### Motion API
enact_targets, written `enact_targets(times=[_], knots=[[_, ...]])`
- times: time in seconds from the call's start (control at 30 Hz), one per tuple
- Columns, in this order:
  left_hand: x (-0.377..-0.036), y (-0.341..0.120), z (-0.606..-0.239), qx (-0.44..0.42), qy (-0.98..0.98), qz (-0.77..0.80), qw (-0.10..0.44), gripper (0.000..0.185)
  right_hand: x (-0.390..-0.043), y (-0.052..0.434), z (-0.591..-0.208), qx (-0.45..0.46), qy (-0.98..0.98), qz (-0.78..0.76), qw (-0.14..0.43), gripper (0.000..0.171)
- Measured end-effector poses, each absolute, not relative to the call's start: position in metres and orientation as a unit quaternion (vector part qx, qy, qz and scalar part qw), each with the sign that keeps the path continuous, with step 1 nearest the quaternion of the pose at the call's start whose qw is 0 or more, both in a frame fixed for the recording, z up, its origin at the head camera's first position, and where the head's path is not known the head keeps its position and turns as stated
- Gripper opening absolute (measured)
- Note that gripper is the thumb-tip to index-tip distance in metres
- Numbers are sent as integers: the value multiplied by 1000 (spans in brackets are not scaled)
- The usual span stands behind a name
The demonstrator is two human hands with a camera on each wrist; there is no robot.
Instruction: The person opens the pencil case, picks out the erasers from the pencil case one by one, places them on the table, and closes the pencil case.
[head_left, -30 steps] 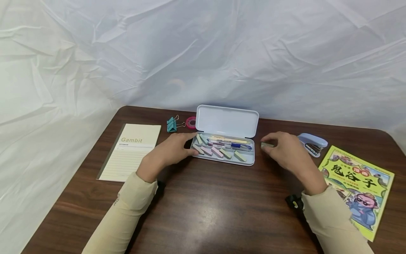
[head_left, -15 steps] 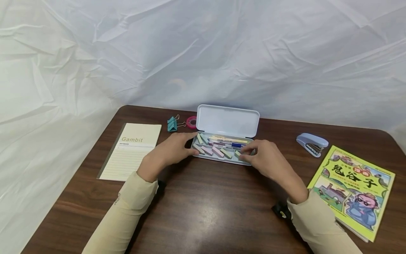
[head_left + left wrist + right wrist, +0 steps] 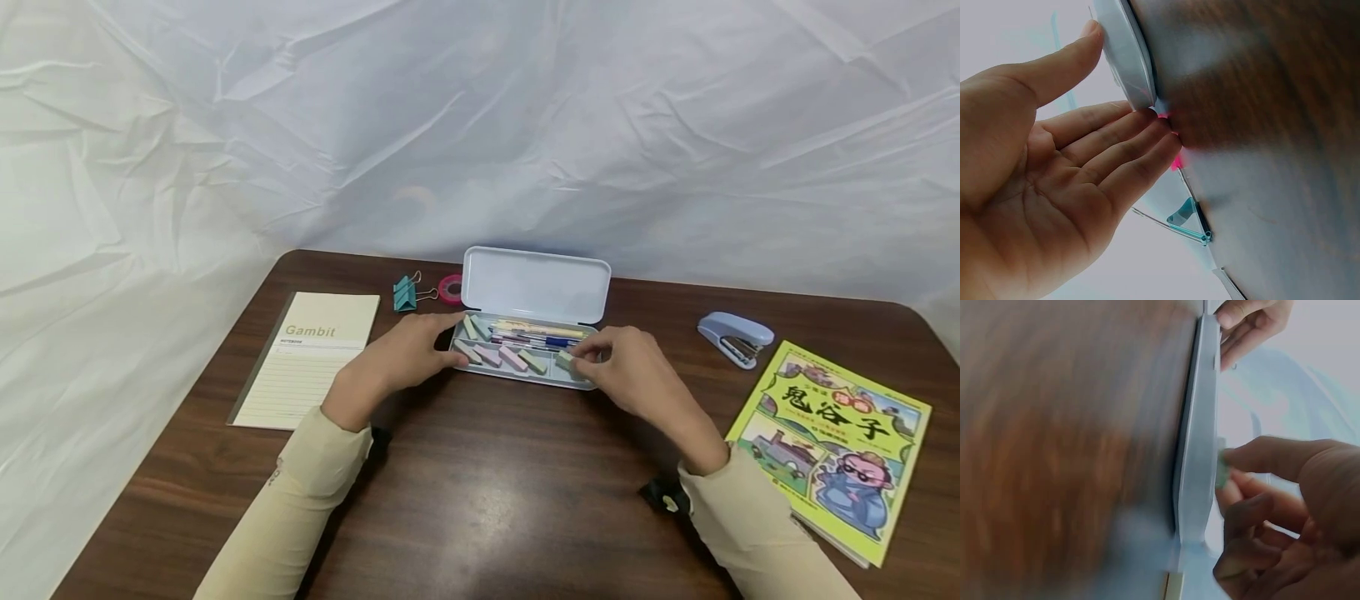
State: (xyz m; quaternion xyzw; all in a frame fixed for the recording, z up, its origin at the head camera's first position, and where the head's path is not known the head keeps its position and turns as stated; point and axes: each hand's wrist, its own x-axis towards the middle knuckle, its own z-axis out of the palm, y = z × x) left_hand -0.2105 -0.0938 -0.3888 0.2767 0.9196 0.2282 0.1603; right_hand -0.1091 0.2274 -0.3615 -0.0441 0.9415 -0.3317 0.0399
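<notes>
Reading the clock off the pencil case [image 3: 517, 377], with 12 at the far side. At 9, holding the case across its end with the left hand [image 3: 405, 354]: thumb on the near edge, fingers at the far corner, mostly straight. So clamped on the case there. At 4, pinching a green block [image 3: 1221, 472] with the right hand [image 3: 630, 367], between thumb and index, clamped on it; other fingers curled in. Located at the case's small near-right compartment, partly above the rim in the right wrist view. Can't tell if touching the bottom.

Open toward 12, with lid [image 3: 536, 285] tipped up. Inside at 10, two pale green sticks [image 3: 472, 327]. Along the near row, 8 toward 5: green, purple, pink [image 3: 513, 359] and green sticks, all slanted. Across the far side: yellow pen [image 3: 540, 330], blue pen [image 3: 558, 342].

On the dark wooden table [image 3: 480, 517]: at 9, past the left hand, a notebook [image 3: 303, 358]; at 10, a pink tape roll [image 3: 450, 289] just beside the case, then a teal binder clip [image 3: 405, 294]; at 3, a blue stapler [image 3: 737, 337]; toward 4, farther out, a yellow-green comic book [image 3: 840, 450]. Hung behind, at 12: wrinkled white sheet [image 3: 525, 125].
</notes>
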Motion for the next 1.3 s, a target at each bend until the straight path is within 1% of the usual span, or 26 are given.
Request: enact_targets(times=[0.13,0.4,0.5,0.57,0.6,0.7,0.93,1.1,1.13,1.2,1.3], knots=[[-214,-96,-395,281,920,225,153,80,-112,243,-355,-23,944,-327,44,21],[-231,-102,-425,272,923,225,154,85,-117,299,-343,9,965,-260,41,28],[-231,-103,-424,274,923,224,150,85,-117,316,-345,14,969,-240,50,28],[-226,-102,-417,274,922,224,153,84,-117,323,-347,16,969,-237,60,28],[-226,-103,-417,274,924,223,147,82,-117,325,-348,18,969,-237,65,29],[-217,-101,-402,272,923,223,156,81,-118,329,-350,21,968,-241,71,30],[-212,-100,-394,273,922,227,152,80,-118,331,-350,25,969,-235,70,33],[-207,-96,-382,269,921,228,164,79,-119,331,-351,25,972,-220,73,32],[-207,-96,-382,268,921,227,166,79,-119,332,-351,26,974,-215,73,31],[-214,-99,-396,276,922,224,152,80,-119,332,-351,26,976,-203,73,30],[-219,-103,-406,281,922,224,147,81,-120,331,-351,26,979,-190,71,28]])
